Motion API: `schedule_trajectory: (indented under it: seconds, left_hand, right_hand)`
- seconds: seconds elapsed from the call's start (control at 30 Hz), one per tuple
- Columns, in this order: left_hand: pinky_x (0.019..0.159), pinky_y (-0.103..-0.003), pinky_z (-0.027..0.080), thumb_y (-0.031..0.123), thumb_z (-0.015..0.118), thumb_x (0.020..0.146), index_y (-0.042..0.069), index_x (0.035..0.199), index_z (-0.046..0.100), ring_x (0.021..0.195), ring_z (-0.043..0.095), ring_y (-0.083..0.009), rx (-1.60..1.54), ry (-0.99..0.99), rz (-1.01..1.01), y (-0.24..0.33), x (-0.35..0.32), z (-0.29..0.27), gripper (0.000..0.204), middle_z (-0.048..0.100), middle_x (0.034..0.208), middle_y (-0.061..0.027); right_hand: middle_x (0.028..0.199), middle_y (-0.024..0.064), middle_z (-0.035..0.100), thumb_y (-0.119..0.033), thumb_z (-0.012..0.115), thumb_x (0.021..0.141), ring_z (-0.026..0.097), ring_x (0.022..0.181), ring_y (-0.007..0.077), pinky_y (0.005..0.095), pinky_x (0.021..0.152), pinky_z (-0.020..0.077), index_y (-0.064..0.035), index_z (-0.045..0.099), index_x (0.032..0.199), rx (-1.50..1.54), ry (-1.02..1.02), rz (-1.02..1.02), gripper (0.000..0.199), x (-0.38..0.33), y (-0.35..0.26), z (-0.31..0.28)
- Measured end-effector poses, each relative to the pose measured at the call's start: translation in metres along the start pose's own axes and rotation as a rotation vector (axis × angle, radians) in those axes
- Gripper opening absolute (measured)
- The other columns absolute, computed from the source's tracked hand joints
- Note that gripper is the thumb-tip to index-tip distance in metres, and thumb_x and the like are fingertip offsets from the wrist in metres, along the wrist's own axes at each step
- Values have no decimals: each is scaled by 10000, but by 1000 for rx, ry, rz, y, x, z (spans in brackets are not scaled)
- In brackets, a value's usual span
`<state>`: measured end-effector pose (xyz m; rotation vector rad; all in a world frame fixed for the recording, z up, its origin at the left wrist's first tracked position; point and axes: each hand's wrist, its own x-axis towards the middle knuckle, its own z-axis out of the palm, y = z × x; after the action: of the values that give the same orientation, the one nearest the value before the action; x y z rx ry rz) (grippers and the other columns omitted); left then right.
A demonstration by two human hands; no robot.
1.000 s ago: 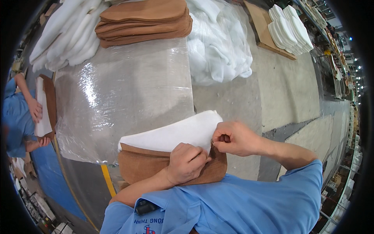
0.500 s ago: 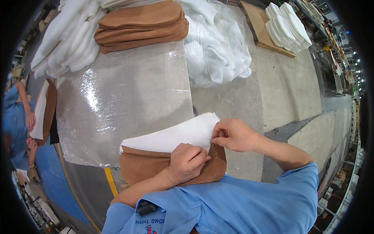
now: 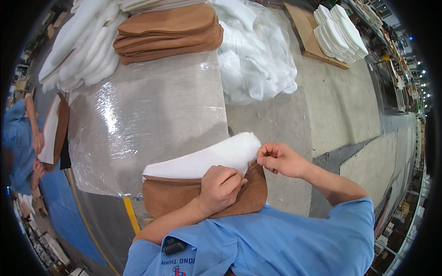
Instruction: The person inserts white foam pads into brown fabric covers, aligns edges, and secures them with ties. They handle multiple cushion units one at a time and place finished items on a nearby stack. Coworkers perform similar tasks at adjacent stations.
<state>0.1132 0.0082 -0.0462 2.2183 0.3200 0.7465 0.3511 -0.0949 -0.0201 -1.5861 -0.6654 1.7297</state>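
Note:
A white padded insert (image 3: 198, 161) sticks out along the far side of a brown fabric cover (image 3: 168, 195), held close to my body. The insert's near part is hidden inside or behind the cover. My left hand (image 3: 222, 187) is closed on the cover's upper edge near the middle, its knuckles up. At the right end, my right hand (image 3: 283, 159) pinches the cover's bunched corner between thumb and fingers, beside the insert's rounded tip.
A plastic-wrapped board (image 3: 152, 124) lies ahead, bearing a stack of brown covers (image 3: 168, 30). White pads (image 3: 85, 50) are heaped far left, a plastic bag of white stuffing (image 3: 258, 55) far right of them. Another person (image 3: 20, 142) handles a similar piece at left.
My right hand has moved slightly to the right and down, with the cover's corner drawn along. My left hand keeps nearly the same place on the cover.

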Motion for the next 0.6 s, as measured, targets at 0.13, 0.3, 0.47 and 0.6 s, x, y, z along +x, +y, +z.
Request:
schedule_trajectory:
  seconds: [0.13, 0.3, 0.47, 0.6]
  left_hand:
    - [645, -377, 459, 101, 840, 751, 57, 894, 710, 727, 627, -244, 20, 34, 16, -1, 3, 6, 198, 651, 848, -40]
    - [651, -376, 461, 94, 839, 754, 54, 905, 713, 735, 629, -241, 29, 23, 25, -3, 5, 8, 201, 656, 861, -39]
    - [655, -378, 462, 100, 839, 760, 57, 906, 710, 747, 632, -241, 37, 33, 8, -4, 6, 7, 200, 656, 876, -39]
    - [658, -380, 461, 101, 836, 767, 59, 905, 708, 755, 634, -243, 45, 18, 7, -6, 6, 10, 192, 657, 878, -38]
  right_hand:
    - [829, -52, 608, -144, 678, 1017, 508, 676, 44, 244, 580, 419, -43, 651, 977, -280, 113, -92, 112, 8, -1, 6]
    - [760, -7, 619, -165, 688, 999, 540, 695, 81, 302, 616, 463, -30, 673, 944, -437, 96, -114, 147, 13, -18, 11]
    - [759, -4, 596, -134, 690, 983, 516, 687, 88, 298, 609, 439, -29, 657, 965, 128, -21, -90, 112, 13, 7, -6]
    - [830, -28, 602, -102, 673, 996, 508, 712, 78, 294, 630, 436, -44, 638, 1005, -285, 10, -62, 68, 14, -16, 0]
